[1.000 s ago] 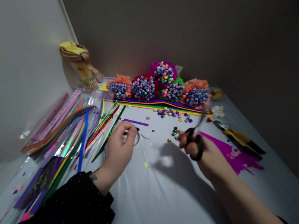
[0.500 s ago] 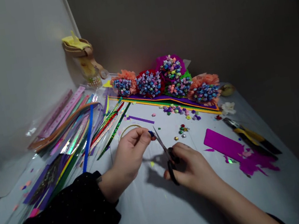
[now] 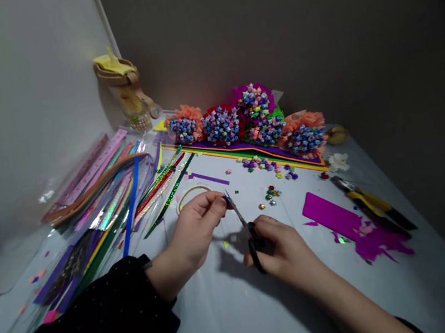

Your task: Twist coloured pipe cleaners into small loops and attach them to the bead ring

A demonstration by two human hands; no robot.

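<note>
My left hand (image 3: 198, 224) pinches a small dark blue piece of folded paper (image 3: 227, 201) between thumb and forefinger, mostly hidden by the fingertips. My right hand (image 3: 283, 244) grips black-handled scissors (image 3: 240, 217), thumb and fingers in the loops. Their blade tips point up and to the left and meet the blue piece. Beyond the hands, small folded paper stars (image 3: 268, 164) are scattered over the white table (image 3: 220, 313). Several shiny metallic stars (image 3: 271, 195) lie closer to the scissors. Behind my left hand are a thin gold ring (image 3: 188, 193) and a purple paper strip (image 3: 210, 178).
Star-filled flower bunches (image 3: 222, 125) line the back on coloured sheets (image 3: 304, 166). Bags of paper strips (image 3: 112, 189) cover the left side. A jar with a tan strap (image 3: 132, 102) stands behind. Pliers (image 3: 374, 204) and torn magenta paper (image 3: 333, 213) lie on the right.
The scissors have shifted slightly left, bringing their blades onto the blue piece at my left fingertips. My left hand has barely moved.
</note>
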